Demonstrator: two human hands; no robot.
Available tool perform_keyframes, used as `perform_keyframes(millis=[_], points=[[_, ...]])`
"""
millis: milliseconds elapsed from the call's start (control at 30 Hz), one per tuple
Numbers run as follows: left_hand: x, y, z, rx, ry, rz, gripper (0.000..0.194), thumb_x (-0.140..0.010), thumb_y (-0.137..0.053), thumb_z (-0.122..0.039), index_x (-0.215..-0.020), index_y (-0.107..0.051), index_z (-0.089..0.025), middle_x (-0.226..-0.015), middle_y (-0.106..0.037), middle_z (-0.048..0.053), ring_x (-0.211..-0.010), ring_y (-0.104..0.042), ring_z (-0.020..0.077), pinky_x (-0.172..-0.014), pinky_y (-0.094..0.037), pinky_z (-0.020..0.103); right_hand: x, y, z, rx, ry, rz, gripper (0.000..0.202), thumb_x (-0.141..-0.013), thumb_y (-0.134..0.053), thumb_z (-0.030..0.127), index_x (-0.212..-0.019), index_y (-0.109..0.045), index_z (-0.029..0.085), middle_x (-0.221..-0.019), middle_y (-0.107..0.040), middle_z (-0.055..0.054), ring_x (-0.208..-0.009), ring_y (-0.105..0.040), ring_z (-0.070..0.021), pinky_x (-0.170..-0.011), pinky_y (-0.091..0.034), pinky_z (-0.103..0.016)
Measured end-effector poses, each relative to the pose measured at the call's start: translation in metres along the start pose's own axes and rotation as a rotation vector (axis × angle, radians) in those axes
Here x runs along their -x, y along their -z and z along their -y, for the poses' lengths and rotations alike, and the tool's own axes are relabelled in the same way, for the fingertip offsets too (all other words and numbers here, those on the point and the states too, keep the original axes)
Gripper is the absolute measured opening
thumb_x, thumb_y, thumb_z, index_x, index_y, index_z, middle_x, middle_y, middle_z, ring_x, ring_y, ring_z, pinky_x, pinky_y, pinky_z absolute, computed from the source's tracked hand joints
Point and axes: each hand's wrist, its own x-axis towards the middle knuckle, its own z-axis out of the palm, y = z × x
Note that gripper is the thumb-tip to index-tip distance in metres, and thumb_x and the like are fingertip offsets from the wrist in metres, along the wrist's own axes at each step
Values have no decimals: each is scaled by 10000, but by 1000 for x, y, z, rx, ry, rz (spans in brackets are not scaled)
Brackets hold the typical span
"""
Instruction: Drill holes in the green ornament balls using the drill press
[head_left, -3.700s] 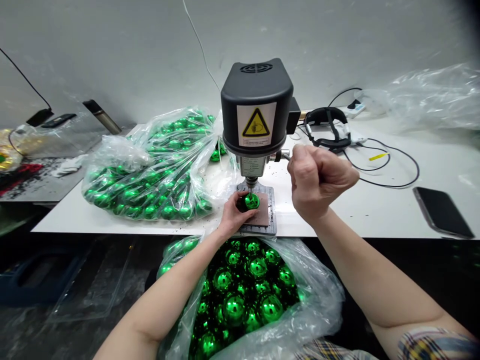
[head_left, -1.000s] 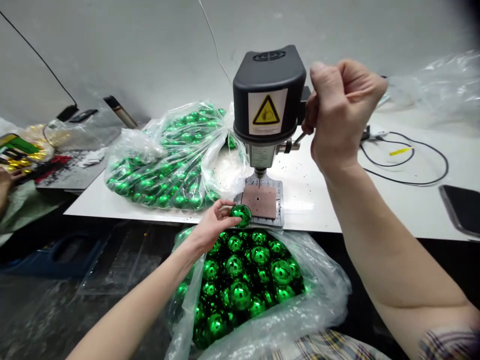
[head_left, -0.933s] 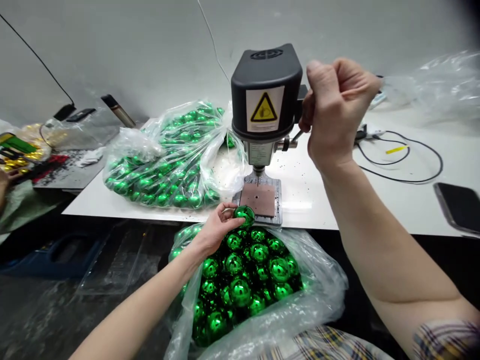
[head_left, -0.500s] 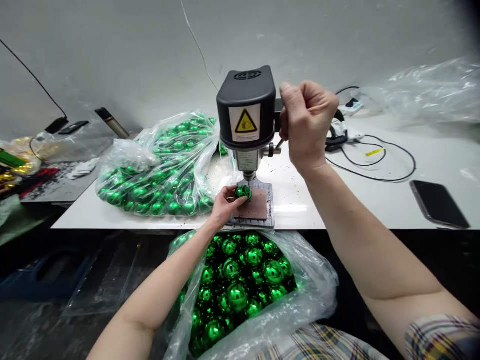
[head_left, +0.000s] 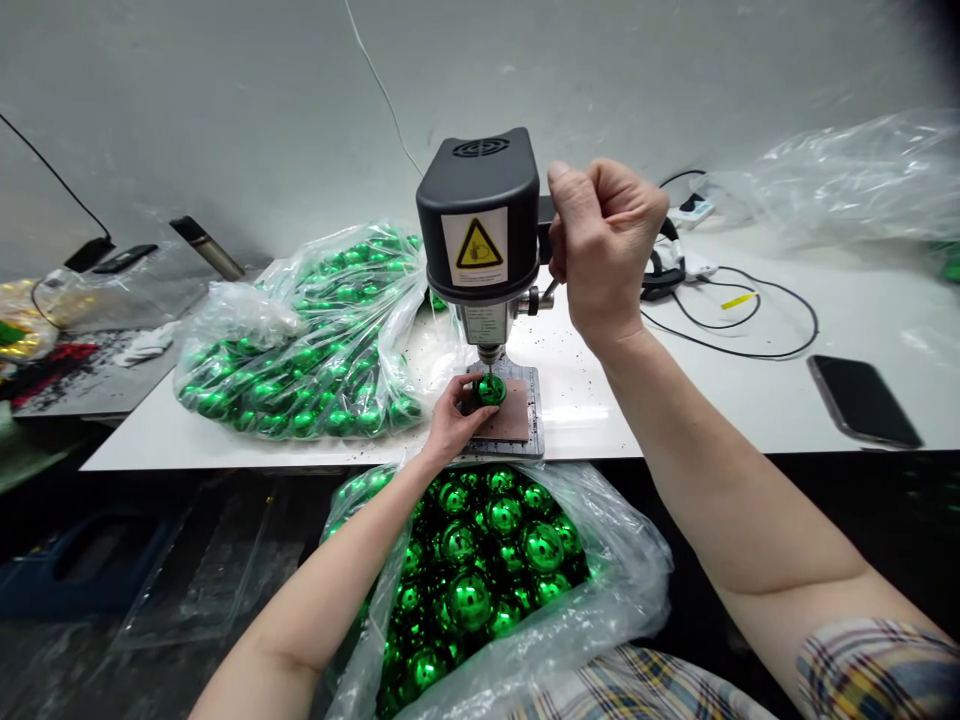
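Your left hand point(head_left: 454, 418)'s got the green ball point(head_left: 491, 390) pinched mid-frame, under the drill bit point(head_left: 490, 367); your right hand point(head_left: 609, 245), upper right of centre, is fisted round the lever point(head_left: 551, 290). Slick ball tbh: loosen that pinch and the bit could skate handward.

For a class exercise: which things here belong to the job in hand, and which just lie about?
In use:
green ball in left hand
lever in right hand
drill press
brown board
open bag

Lying about, seemingly:
phone
bottle
white glove
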Motion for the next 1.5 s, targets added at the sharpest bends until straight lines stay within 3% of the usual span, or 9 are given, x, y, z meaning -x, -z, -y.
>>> perform_keyframes(millis=[300, 533, 900, 1033, 1300, 1500], points=[[-3, 4, 4, -69, 52, 21, 587, -712, -824, -310, -1229, -589, -162, -1022, -713, 81, -957, -668, 219, -879, -537, 370, 1, 0, 3, 38, 14, 0, 602, -896, -592, 582, -565, -229, 234, -507, -271, 41, -475, -253, -102, -461, -253, -295], [1, -4, 1, -112, -4, 10, 526, -725, -810, -307, -1184, -586, -181, -1122, -689, 88, -1060, -646, 231, -967, -518, 397, 2, -1, 6, -22, 8, -35, 599, -892, -652, 487, -538, -243, 229, -504, -265, 43, -458, -257, -103, -467, -236, -302], [7, -16, 8, -129, 13, -128, 509, -702, -836, -314, -1123, -576, -197, -1119, -684, 73, -1058, -649, 226, -979, -509, 404, 12, 2, 13, 24, 12, -34, 557, -927, -645, 327, -556, -243, 222, -501, -274, 44, -446, -282, -94, -443, -261, -293], [7, -17, 11, -156, -3, -139, 496, -709, -834, -315, -1122, -583, -207, -1108, -687, 64, -1053, -651, 228, -975, -511, 403, 25, 5, 19, 5, 11, -34, 499, -924, -613, 207, -572, -260, 218, -531, -271, 48, -440, -301, -76, -456, -261, -277], [8, -17, 12, -156, -11, -141, 503, -701, -846, -311, -1118, -584, -209, -1109, -695, 65, -1069, -651, 238, -983, -507, 411, 73, 14, 15, -93, 79, -56, 528, -893, -620, 270, -558, -218, 199, -500, -193, 41, -414, -255, -79, -430, -210, -298], [8, -16, 10, -141, -16, -128, 489, -716, -836, -305, -1124, -584, -208, -1122, -693, 69, -1081, -646, 241, -993, -499, 414, 84, 21, 7, -40, 197, -12, 478, -885, -571, 197, -557, -223, 202, -475, -229, 38, -402, -255, -91, -421, -193, -323]])
